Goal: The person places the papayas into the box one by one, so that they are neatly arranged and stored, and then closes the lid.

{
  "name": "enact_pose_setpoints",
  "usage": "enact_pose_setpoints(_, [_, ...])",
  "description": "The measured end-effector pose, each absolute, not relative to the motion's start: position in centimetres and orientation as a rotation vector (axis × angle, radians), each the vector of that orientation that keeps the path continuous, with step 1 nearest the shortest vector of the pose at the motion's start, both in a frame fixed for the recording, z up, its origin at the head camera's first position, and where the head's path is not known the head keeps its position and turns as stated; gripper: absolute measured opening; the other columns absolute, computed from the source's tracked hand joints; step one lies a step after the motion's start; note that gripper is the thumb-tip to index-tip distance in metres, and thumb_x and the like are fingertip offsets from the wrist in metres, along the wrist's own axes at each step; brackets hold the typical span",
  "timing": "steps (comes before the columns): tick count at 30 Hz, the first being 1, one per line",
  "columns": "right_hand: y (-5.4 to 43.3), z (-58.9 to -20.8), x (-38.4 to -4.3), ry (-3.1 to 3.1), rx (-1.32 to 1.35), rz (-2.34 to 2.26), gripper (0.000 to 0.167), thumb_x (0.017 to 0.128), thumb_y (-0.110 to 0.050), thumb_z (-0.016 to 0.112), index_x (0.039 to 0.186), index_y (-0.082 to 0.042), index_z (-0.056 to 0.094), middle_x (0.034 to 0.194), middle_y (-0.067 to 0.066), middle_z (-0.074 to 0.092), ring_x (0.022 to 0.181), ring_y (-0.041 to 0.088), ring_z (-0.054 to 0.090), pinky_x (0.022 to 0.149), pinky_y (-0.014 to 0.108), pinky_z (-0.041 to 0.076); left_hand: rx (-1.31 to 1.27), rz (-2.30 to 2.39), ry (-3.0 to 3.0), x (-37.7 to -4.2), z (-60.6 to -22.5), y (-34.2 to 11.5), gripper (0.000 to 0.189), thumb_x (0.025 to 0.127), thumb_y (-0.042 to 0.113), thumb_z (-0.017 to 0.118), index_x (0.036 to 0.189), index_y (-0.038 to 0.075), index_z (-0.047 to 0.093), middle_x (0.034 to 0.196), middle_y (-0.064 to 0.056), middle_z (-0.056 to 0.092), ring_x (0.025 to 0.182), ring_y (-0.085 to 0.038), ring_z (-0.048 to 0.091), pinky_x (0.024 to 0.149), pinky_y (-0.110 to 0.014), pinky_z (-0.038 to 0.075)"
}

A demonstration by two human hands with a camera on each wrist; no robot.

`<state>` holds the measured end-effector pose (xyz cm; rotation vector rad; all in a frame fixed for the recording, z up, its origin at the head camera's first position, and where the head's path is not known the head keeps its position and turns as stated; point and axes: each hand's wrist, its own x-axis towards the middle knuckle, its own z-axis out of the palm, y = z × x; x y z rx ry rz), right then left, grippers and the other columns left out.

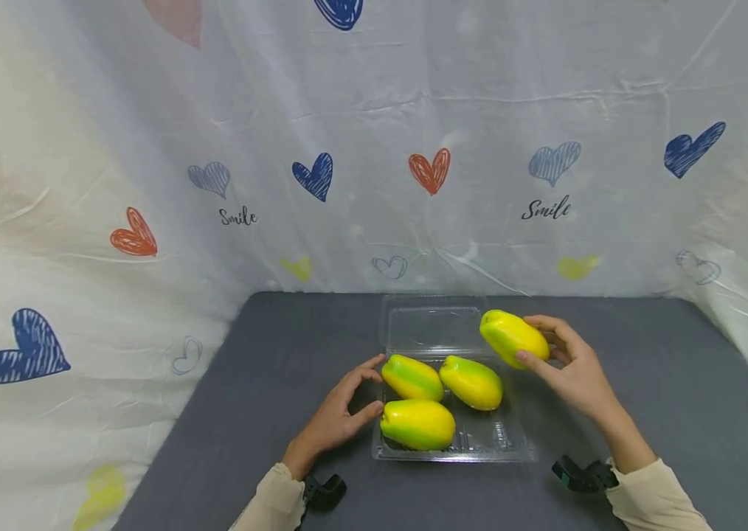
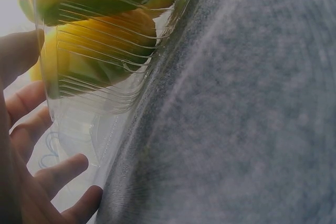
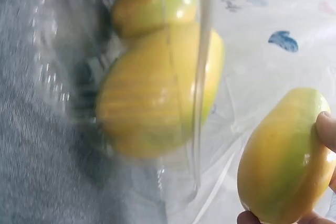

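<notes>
A yellow-green papaya (image 1: 513,338) is gripped between the thumb and fingers of my right hand (image 1: 580,376), raised over the back right of a clear plastic clamshell box (image 1: 454,456). The right wrist view shows the same held papaya (image 3: 281,156) apart from the box wall. Three more papayas lie inside the box: one at back left (image 1: 411,377), one toward the middle right (image 1: 472,383) and one at front left (image 1: 417,425). My left hand (image 1: 337,417) is at the box's left side, its fingers spread; in the left wrist view, fingertips (image 2: 32,95) touch the clear wall.
The box's transparent lid (image 1: 434,326) lies folded back behind it. A grey cloth covers the table (image 1: 294,339). Behind it hangs a white curtain (image 1: 374,243) printed with hearts. Each wrist wears a black camera, the left one (image 1: 325,493) and the right one (image 1: 583,476).
</notes>
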<state>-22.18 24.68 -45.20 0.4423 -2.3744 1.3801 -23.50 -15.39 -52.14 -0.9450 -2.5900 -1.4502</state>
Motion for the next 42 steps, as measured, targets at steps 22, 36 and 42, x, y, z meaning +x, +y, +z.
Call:
enact_pose_setpoints(22, [21.4,-44.0,-19.3,-2.466,0.826,1.262,0.056,0.082,-0.017,0.087,0.131,-0.025,0.060,0.123,-0.004,0.064,0.097,0.005,0.060,0.072,0.025,0.057,-0.952,-1.449,-2.582,-23.5,-52.1,-15.2,0.030,0.100,0.027,0.066,0.127,0.028,0.052,0.166,0.009,0.033,0.156,-0.026,0.029,0.120,-0.068,0.025])
enact_pose_setpoints(36, [20.8,-45.2,-18.7,-2.546,0.875,1.021,0.052,0.079,-0.030,0.089,0.124,-0.033,0.063,0.117,-0.015,0.066,0.096,0.000,0.051,0.081,0.034,0.045,-0.949,-1.463,-2.583,-23.6,-51.9,-15.2,0.030,0.100,0.027,0.066,0.127,0.024,0.053,0.166,0.010,0.033,0.156,-0.025,0.028,0.121,-0.067,0.024])
enact_pose_setpoints(42, [21.0,-45.5,-18.5,-2.567,0.876,1.003,0.050,0.079,-0.032,0.089,0.122,-0.032,0.063,0.114,-0.019,0.067,0.091,-0.003,0.054,0.083,0.032,0.031,-0.968,-1.428,-2.570,-23.8,-52.1,-15.3,0.031,0.100,0.025,0.066,0.127,0.026,0.052,0.166,0.007,0.034,0.156,-0.026,0.030,0.120,-0.067,0.026])
